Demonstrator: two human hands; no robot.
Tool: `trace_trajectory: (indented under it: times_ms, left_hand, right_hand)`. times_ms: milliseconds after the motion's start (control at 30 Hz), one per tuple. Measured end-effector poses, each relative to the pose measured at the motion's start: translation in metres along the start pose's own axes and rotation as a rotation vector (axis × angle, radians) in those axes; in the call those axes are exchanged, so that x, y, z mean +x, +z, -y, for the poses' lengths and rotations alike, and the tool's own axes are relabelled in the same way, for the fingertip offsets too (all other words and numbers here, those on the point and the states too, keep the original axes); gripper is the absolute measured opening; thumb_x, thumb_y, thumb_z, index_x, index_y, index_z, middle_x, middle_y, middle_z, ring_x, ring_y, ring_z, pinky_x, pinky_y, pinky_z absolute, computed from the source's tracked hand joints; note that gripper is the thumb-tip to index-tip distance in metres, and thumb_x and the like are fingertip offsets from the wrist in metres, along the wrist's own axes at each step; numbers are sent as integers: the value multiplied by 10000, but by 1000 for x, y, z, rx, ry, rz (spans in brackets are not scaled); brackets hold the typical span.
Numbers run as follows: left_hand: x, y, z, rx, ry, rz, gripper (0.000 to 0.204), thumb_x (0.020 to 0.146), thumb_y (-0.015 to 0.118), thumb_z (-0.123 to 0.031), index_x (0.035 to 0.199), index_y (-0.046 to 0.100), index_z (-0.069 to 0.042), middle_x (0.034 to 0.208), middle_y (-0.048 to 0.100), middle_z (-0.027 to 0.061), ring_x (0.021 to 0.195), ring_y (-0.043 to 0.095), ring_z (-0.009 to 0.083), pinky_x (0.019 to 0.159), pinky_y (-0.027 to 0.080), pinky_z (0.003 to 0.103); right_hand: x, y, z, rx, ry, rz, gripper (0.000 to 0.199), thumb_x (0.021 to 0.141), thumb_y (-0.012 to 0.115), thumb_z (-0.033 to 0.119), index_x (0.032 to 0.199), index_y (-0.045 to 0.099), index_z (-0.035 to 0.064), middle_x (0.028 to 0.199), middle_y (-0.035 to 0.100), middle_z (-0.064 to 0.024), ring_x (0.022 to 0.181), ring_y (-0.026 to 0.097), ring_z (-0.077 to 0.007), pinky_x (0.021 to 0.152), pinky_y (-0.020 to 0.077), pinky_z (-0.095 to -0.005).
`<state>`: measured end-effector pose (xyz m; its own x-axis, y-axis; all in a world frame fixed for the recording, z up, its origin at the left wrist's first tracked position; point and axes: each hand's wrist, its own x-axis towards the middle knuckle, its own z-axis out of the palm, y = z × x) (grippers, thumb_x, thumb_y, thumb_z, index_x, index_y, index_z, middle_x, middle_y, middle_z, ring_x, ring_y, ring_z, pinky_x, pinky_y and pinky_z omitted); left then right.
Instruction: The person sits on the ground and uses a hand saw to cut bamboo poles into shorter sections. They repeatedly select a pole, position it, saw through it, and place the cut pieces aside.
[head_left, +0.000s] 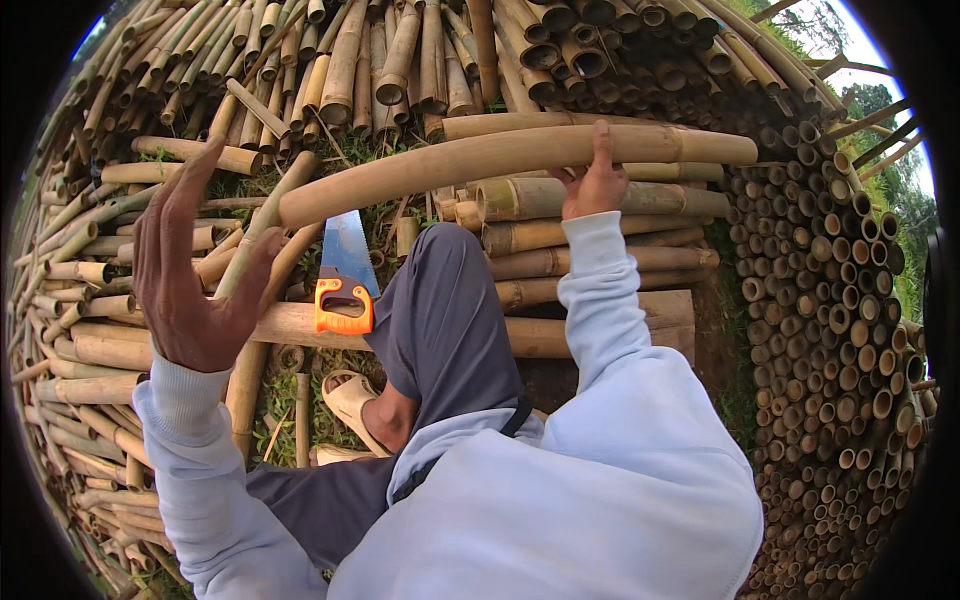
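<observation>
Left hand (pixel 195 290) is spread; right hand (pixel 595 190), partly hidden, seems to pinch the bamboo pole (pixel 440 167). Probably stiff, light: hold near both ends.

A pale blue, long-sleeved sweatshirt (pixel 600 480) spreads around 5 o'clock, its cloth plain and softly creased. Each sleeve ends in a ribbed cuff of the same blue: the left cuff (pixel 188 392) at 8 o'clock, the right cuff (pixel 595 240) at 2. A narrow black strip (pixel 517 418) shows by the hem, near 5 o'clock. The trousers (pixel 450 320) are dark grey, and a beige sandal (pixel 350 402) with openings in its upper sits at 8 o'clock
</observation>
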<state>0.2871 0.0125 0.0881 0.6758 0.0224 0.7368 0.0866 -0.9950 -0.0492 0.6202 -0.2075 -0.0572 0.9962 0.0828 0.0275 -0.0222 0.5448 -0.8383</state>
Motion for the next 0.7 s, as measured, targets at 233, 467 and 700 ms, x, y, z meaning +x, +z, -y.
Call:
trace_trajectory:
  times_ms: [233,467,700]
  left_hand:
    - [-135,-50,88,42,-575,226,644,901,739,-114,1493,492,-67,1344,626,160,1134,636,323,969,523,412]
    - [-177,-50,105,117,-686,308,728,869,774,-133,1522,454,-127,1322,633,156,1016,671,321,900,551,414]
    - [-185,-17,161,304,-837,629,522,861,785,-290,1307,610,-83,1260,683,141,1059,696,327,913,546,436]
  right_hand:
    - [172,-124,46,-236,88,-217,837,814,861,486,1387,488,3,1249,616,-184,1042,683,-367,725,672,-501]
    - [188,-124,15,-783,61,-400,1188,716,855,668,1410,385,-175,1318,528,-305,1096,626,-399,841,651,-536]
    - [202,-166,-17,-691,204,-330,1140,724,858,650,1531,388,-4,1410,496,-227,1130,573,-450,872,568,-531]
